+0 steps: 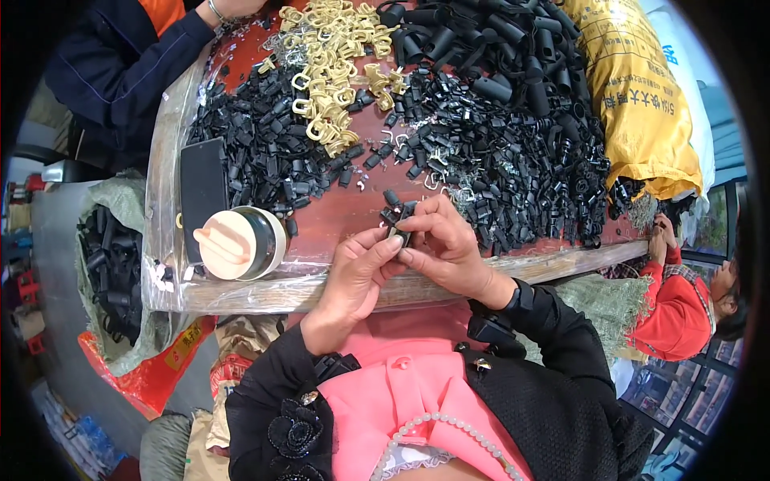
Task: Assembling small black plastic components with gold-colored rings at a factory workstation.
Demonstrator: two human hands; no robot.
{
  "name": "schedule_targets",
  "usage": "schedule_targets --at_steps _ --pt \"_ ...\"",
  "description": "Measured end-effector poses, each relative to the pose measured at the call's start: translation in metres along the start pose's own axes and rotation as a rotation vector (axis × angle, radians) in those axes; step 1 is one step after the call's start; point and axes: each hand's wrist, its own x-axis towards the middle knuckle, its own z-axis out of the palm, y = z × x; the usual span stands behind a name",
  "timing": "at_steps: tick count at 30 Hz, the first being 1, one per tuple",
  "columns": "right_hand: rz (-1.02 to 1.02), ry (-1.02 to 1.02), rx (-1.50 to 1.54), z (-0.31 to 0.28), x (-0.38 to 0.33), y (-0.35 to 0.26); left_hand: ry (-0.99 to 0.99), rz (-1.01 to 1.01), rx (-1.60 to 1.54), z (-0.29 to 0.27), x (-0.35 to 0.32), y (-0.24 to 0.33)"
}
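Close to the table's front edge, both hands meet over a small black plastic part [401,235]. My left hand [357,268] pinches it between thumb and fingers. From the other side, my right hand [445,248] closes thumb and fingertips on the same part. Just beyond the fingertips lie a few loose black pieces [391,198] on the red tabletop. A wide heap of small black plastic parts [505,168] with thin metal clips spreads to the right of my hands. Another heap of black pieces [265,136] lies to the left.
Cream plastic rings [329,72] and larger black tubes [513,48] are piled at the back. A lidded jar [241,244] and a dark phone [204,188] sit at left. A yellow sack [642,96] stands right. Co-workers occupy the far left [136,64] and right [678,305].
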Motion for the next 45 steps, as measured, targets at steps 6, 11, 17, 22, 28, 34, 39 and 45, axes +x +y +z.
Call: schedule_targets --at_steps 6,11,17,22,28,34,39,45 --pt "0.038 -0.008 -0.046 -0.004 0.003 0.001 0.033 0.000 0.029 0.008 0.002 0.001" --pt "-0.022 -0.133 -0.065 -0.030 0.023 0.008 0.027 0.022 0.059 0.000 0.000 0.000" --pt "-0.211 0.268 -1.240 -0.144 0.110 0.051 -0.044 -0.024 0.025 -0.003 -0.005 0.002" --pt "0.176 -0.003 -1.344 -0.169 0.109 0.089 -0.067 0.003 -0.020 -0.004 -0.002 0.002" --pt "0.082 0.230 -0.993 -0.166 0.084 0.038 -0.040 0.013 0.023 -0.002 -0.004 0.001" --pt "0.132 0.103 -0.912 -0.159 0.055 -0.006 0.018 0.007 0.024 0.001 -0.001 0.004" --pt "0.311 0.170 0.102 -0.150 0.035 0.003 0.032 0.041 0.039 0.010 -0.002 0.015" --pt "0.378 0.476 0.993 -0.110 0.029 0.019 -0.008 0.055 0.072 0.013 -0.002 0.024"
